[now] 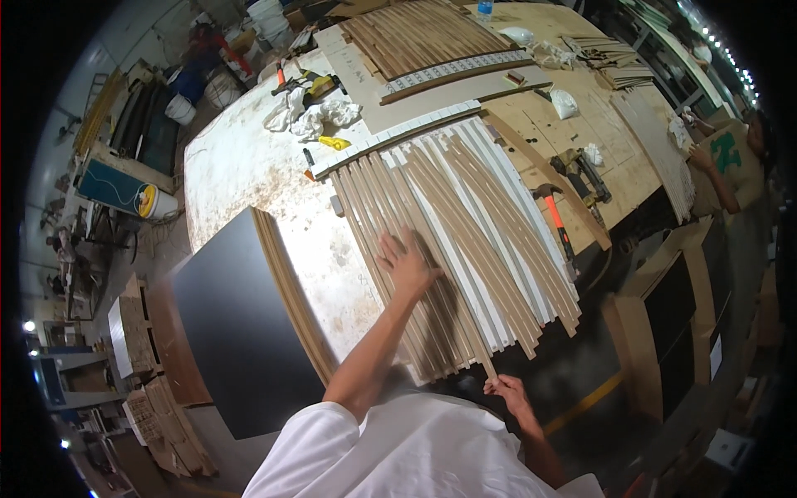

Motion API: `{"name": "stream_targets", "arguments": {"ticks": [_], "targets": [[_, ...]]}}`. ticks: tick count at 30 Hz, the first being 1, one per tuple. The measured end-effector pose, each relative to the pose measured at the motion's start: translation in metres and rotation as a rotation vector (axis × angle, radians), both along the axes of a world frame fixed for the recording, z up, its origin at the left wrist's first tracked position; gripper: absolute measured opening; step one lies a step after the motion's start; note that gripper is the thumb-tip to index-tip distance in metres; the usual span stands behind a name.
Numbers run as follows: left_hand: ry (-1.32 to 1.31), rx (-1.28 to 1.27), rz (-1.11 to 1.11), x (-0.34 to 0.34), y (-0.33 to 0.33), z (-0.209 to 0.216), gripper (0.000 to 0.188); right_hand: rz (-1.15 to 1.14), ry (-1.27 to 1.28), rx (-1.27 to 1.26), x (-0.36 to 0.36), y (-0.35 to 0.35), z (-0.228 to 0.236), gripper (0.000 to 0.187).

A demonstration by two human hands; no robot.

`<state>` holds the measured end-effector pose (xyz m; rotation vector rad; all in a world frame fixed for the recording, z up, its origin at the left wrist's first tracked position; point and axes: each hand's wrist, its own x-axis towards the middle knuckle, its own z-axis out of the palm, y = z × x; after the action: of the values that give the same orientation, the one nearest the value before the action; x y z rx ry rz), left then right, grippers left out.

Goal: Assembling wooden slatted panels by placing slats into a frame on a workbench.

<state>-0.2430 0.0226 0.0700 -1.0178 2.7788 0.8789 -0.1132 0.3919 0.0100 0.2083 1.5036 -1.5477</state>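
Observation:
My left hand [407, 264] lies with fingers spread over a row of brown wooden slats [378, 207] set side by side on the worktable. Close to my body, my right hand [510, 393] pinches the near end of one slat [485, 357], which sticks out past the others. To the right of that row, loose slats [473, 241] lie slanted in bunches over a white slotted base [498, 332]. A white strip with marks [415, 137] runs across the far ends of the slats.
Dark panels [241, 324] are stacked at the left. An orange-handled hammer [556, 217] and a power tool [581, 174] lie right of the slats. White cloths [311, 114] and a yellow tool [334, 143] sit beyond. Another person [735, 162] stands at the far right.

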Motion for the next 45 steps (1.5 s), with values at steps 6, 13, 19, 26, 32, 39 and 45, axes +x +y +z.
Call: {"name": "stream_targets", "arguments": {"ticks": [6,13,19,26,32,39,45], "targets": [[-0.041,0.035,0.002,0.001,-0.003,-0.007,0.13,0.057,0.07,-0.013,0.001,0.005,-0.004,0.025],[-0.078,0.082,0.05,-0.009,-0.009,-0.002,0.126,0.019,0.023,-0.004,-0.004,-0.006,0.001,0.026],[0.026,0.062,0.153,-0.034,-0.036,-0.005,0.129,-0.096,0.027,0.085,-0.028,-0.06,0.015,0.029],[-0.144,0.145,0.174,-0.057,-0.058,0.022,0.136,-0.301,-0.074,0.321,-0.028,-0.072,0.011,0.029],[-0.157,0.01,0.122,-0.062,-0.06,0.001,0.141,-0.245,-0.155,0.282,-0.031,-0.061,0.004,0.036],[0.138,-0.168,0.006,-0.02,-0.035,0.009,0.101,-0.66,-0.047,0.079,-0.02,-0.005,0.02,0.027],[0.236,-0.179,-0.01,0.028,-0.023,-0.007,0.097,-0.765,-0.027,0.064,-0.04,0.009,0.024,0.024]]}}
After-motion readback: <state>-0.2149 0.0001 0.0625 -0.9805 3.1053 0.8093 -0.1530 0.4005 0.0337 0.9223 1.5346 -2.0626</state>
